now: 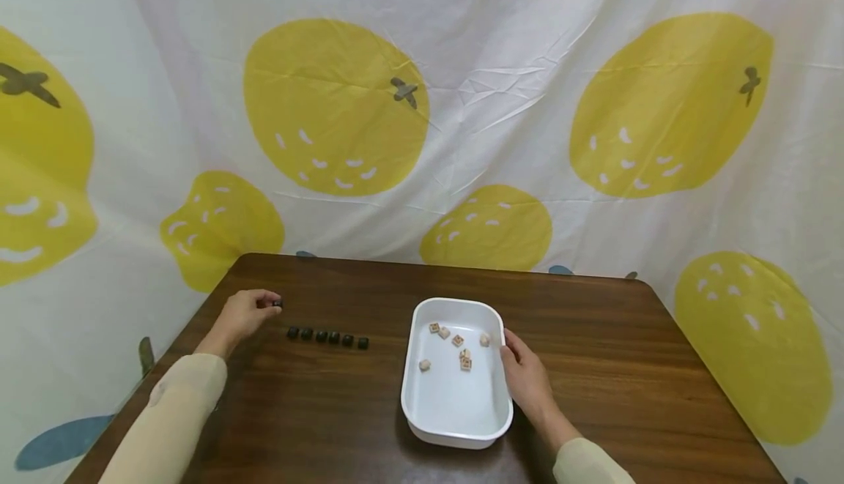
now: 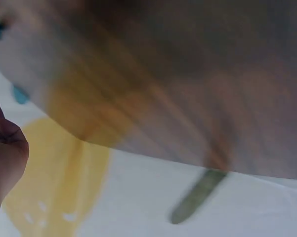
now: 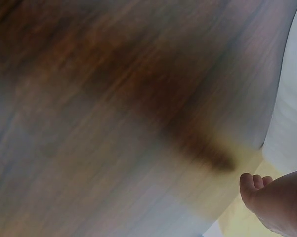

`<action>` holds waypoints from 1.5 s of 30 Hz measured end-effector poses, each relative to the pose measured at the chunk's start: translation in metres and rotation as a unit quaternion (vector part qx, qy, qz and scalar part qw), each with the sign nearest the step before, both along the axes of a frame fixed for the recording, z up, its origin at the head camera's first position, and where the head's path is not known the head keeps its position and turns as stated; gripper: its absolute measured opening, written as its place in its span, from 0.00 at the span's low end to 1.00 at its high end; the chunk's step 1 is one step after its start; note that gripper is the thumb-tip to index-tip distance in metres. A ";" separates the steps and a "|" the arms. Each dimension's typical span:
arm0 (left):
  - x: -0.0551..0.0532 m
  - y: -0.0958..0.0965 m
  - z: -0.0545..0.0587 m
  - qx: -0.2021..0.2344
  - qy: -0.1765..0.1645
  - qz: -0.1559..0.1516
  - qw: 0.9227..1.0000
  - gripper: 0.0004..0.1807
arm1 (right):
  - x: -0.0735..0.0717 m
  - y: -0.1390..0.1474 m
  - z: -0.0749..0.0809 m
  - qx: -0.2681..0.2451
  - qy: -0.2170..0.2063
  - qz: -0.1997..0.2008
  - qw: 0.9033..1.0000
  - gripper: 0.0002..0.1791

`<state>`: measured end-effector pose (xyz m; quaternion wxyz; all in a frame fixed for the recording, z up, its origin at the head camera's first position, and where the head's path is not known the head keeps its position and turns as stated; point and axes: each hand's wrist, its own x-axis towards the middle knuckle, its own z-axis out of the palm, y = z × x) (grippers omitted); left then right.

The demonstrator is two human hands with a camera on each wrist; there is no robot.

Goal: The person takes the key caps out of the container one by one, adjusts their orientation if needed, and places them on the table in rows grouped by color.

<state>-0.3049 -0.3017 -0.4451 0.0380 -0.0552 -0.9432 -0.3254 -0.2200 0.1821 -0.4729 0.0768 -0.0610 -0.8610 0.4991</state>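
Note:
My left hand (image 1: 247, 313) is at the left of the table, its fingertips pinching a small black cube (image 1: 278, 303). Close in front of it, several matching black cubes (image 1: 321, 337) stand in a slightly slanting row. A white rectangular tray (image 1: 455, 411) sits right of the row, with several small light wooden cubes (image 1: 458, 340) scattered inside. My right hand (image 1: 530, 381) holds the tray by its right side, thumb at the rim. Each wrist view catches only part of its hand: the left hand (image 2: 7, 148) at the left edge, the right hand (image 3: 274, 197) at the lower right.
Everything stands on a dark brown wooden table (image 1: 626, 367) with rounded far corners. A white cloth (image 1: 494, 103) printed with yellow lemons hangs behind and around the table. The table's left edge runs close beside my left forearm (image 1: 174, 403).

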 end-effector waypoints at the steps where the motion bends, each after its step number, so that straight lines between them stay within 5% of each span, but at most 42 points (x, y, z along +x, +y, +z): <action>1: 0.001 -0.006 -0.004 -0.011 -0.001 -0.003 1.000 0.16 | 0.000 0.000 0.000 0.002 0.000 0.000 1.000 0.24; 9: 0.002 -0.019 -0.027 -0.088 0.003 -0.056 0.995 0.11 | 0.001 0.000 0.001 0.004 -0.003 0.006 1.000 0.24; 18: -0.004 -0.014 -0.024 -0.140 -0.012 -0.103 0.985 0.09 | 0.002 0.000 0.003 0.004 -0.008 0.000 1.000 0.24; 25: -0.003 -0.014 -0.022 -0.119 -0.027 -0.084 0.989 0.17 | 0.002 0.000 0.001 0.001 -0.010 0.005 1.000 0.24; 29: -0.002 -0.007 -0.015 -0.080 0.012 -0.062 0.995 0.21 | 0.002 0.000 0.002 -0.003 -0.010 0.003 1.000 0.24; 33: -0.003 0.027 0.000 -0.027 0.082 -0.058 0.995 0.21 | 0.001 0.000 0.002 -0.006 -0.009 0.001 1.000 0.25; 37: -0.003 0.084 0.013 0.024 0.107 -0.086 0.990 0.22 | 0.001 0.001 0.001 -0.005 -0.007 0.003 1.000 0.25; 41: 0.010 0.146 0.014 0.057 0.092 -0.126 0.986 0.19 | 0.001 0.000 0.001 -0.001 -0.006 0.003 1.000 0.25; 45: 0.030 0.196 0.005 0.020 0.059 -0.150 0.987 0.15 | 0.001 0.000 0.000 -0.003 -0.004 0.001 1.000 0.24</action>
